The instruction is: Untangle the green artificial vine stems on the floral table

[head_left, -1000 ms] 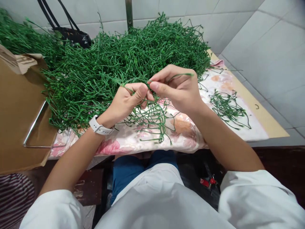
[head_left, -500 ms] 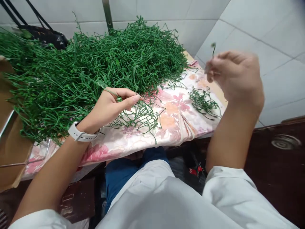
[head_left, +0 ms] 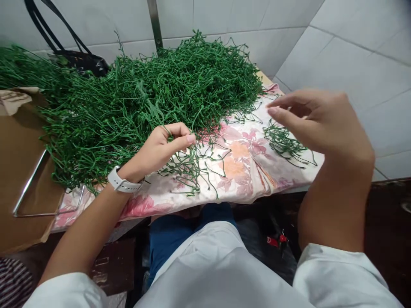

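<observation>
A big heap of thin green stems (head_left: 135, 98) covers the flowered cloth (head_left: 237, 171) on the table. My left hand (head_left: 163, 145), with a white watch on the wrist, is curled at the near edge of the heap, fingers closed round a few green stems. My right hand (head_left: 317, 124) hovers above the table's right end, fingers spread and empty, just over a small separate bunch of green stems (head_left: 282, 143) lying on the cloth.
A black bag (head_left: 80, 60) stands behind the heap by the tiled wall. Brown cardboard (head_left: 19, 149) with a metal wire frame (head_left: 28, 188) lies at the left. A metal pole (head_left: 156, 23) rises at the back. Something red (head_left: 276, 240) sits on the dark floor under the table.
My right hand pulled a stem away from my left hand, carried it right and up, and now hangs empty over the small bunch. My left hand stayed at the heap.
</observation>
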`<state>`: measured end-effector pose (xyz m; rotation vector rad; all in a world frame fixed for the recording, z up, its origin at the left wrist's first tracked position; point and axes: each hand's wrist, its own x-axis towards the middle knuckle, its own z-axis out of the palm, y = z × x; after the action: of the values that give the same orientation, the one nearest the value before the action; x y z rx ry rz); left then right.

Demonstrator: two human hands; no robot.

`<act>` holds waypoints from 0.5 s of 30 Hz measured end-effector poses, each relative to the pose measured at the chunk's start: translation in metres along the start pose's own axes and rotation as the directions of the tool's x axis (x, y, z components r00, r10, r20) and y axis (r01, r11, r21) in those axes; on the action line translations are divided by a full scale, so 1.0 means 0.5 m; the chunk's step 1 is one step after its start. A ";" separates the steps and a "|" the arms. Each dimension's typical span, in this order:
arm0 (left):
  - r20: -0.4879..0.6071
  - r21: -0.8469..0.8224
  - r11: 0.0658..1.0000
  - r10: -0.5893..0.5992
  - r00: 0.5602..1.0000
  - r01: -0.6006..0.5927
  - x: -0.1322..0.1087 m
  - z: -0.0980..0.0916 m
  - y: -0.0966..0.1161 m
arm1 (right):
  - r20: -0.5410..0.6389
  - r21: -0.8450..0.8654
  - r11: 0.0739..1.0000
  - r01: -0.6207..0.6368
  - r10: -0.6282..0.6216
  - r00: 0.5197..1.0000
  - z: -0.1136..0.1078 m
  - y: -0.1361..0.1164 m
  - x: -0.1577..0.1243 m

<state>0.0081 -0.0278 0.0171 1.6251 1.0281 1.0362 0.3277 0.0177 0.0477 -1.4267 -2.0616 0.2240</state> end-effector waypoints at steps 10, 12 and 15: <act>0.010 0.051 0.998 0.036 0.999 -0.036 -0.002 -0.003 0.011 | 0.159 0.564 0.690 0.455 -0.631 0.759 0.179 -0.103 0.102; 0.037 0.056 0.997 0.043 0.998 -0.045 0.001 -0.007 0.010 | 0.080 0.616 0.638 0.462 -0.634 0.769 0.190 -0.100 0.094; 0.041 0.076 0.996 0.047 0.998 -0.050 0.002 -0.008 0.008 | 0.002 0.666 0.616 0.421 -0.565 0.825 0.203 -0.097 0.077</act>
<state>0.0055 -0.0266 0.0219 1.7342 1.0182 1.0034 0.2226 0.0529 0.0043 -0.3865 -2.1480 0.7930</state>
